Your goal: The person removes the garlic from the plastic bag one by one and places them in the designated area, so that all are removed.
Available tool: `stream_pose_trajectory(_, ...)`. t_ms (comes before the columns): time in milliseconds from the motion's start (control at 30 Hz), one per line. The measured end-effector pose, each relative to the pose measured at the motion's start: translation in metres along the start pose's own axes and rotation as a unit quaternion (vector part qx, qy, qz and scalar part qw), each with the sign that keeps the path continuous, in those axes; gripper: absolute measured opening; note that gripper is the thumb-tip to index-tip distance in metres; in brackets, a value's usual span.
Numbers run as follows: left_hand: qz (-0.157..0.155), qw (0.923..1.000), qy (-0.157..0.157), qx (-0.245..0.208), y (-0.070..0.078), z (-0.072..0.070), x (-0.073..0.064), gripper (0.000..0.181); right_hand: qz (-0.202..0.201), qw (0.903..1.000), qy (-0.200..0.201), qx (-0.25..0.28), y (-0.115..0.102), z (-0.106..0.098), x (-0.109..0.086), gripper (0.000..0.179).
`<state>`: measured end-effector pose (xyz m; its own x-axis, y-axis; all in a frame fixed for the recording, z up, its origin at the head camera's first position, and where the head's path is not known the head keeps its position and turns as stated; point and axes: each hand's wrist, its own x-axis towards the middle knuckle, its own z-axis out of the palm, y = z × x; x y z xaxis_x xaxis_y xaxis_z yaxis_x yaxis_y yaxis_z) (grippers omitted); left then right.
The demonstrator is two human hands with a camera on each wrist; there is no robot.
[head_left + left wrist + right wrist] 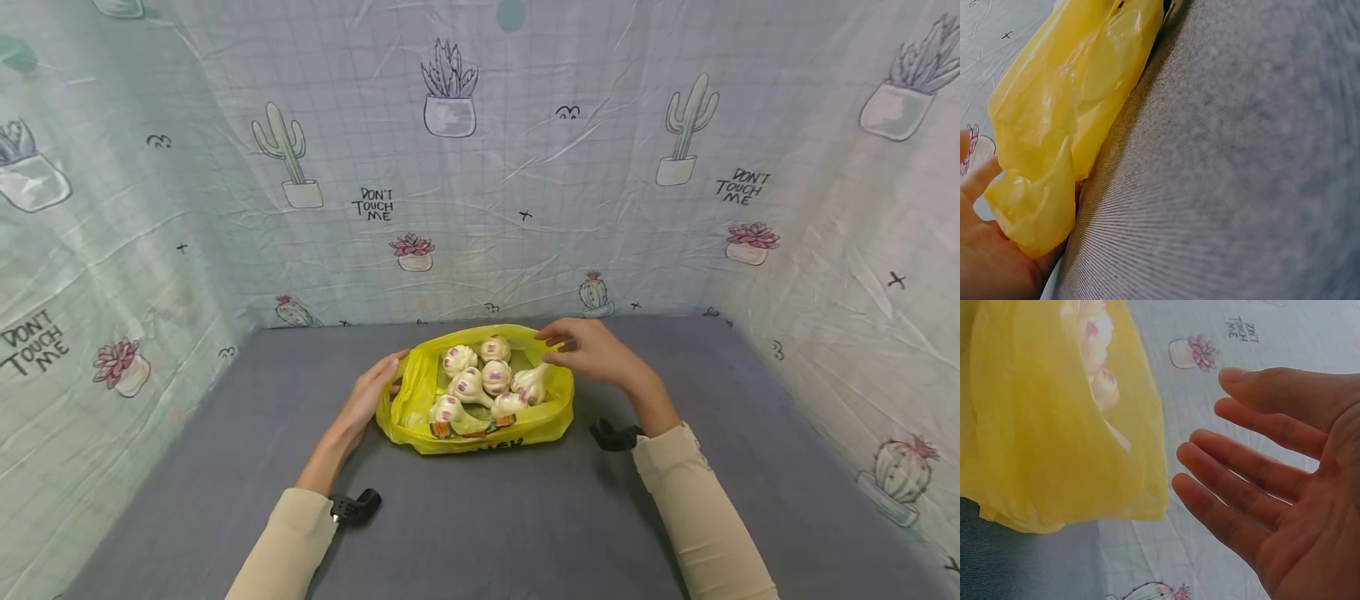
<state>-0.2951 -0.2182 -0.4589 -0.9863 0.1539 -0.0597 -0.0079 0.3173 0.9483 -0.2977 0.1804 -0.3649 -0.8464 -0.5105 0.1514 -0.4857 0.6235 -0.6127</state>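
A yellow plastic bag (480, 439) lies on the table with its mouth spread wide. Inside it, several white garlic bulbs (497, 377) with purple patches lie close together, some with stems. My left hand (369, 393) rests against the bag's left side; in the left wrist view its palm faces the crumpled yellow plastic, fingers partly behind it. At the right rim hovers my right hand (592, 354), its fingers extended and slightly bent. The right wrist view has this hand (1272, 481) holding nothing, fingers spread, with a gap to the bag (1054, 444).
A dark grey cloth covers the table (480, 533). Behind and on both sides hangs a pale curtain (487, 167) printed with cacti and lettering. A black strap device (358, 506) sits on the left wrist, another black device (617, 435) on the right.
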Motion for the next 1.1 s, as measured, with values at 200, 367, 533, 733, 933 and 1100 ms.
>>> stream_pose_trajectory(200, 0.002, 1.0, -0.003, -0.004, -0.003, -0.001, 0.001, 0.058, 0.001, 0.9997, 0.002, 0.024, 0.007, -0.004, 0.004, 0.042)
stream_pose_trajectory(367, 0.005, 0.9999, 0.005, -0.015, -0.005, 0.001, 0.001, 0.057, -0.005, 0.9996, 0.002, 0.029, 0.01, -0.005, 0.006, 0.043)
stream_pose_trajectory(533, 0.004, 0.9997, 0.018, -0.018, -0.009, 0.001, 0.001, 0.056, -0.001, 0.9994, -0.023, 0.026, 0.01, -0.001, 0.009, 0.043)
stream_pose_trajectory(733, 0.022, 0.9995, 0.019, -0.012, -0.008, 0.002, 0.003, 0.054, -0.001, 0.9998, -0.016, 0.01, 0.009, 0.004, 0.011, 0.041)
stream_pose_trajectory(933, 0.022, 0.9995, 0.014, -0.016, -0.007, 0.004, 0.001, 0.053, 0.003, 0.9997, -0.022, -0.006, 0.009, 0.011, 0.014, 0.045)
stream_pose_trajectory(1100, 0.028, 0.9994, 0.01, -0.017, -0.009, 0.004, 0.0, 0.055, 0.012, 0.998, -0.055, -0.03, 0.008, 0.015, 0.016, 0.049)
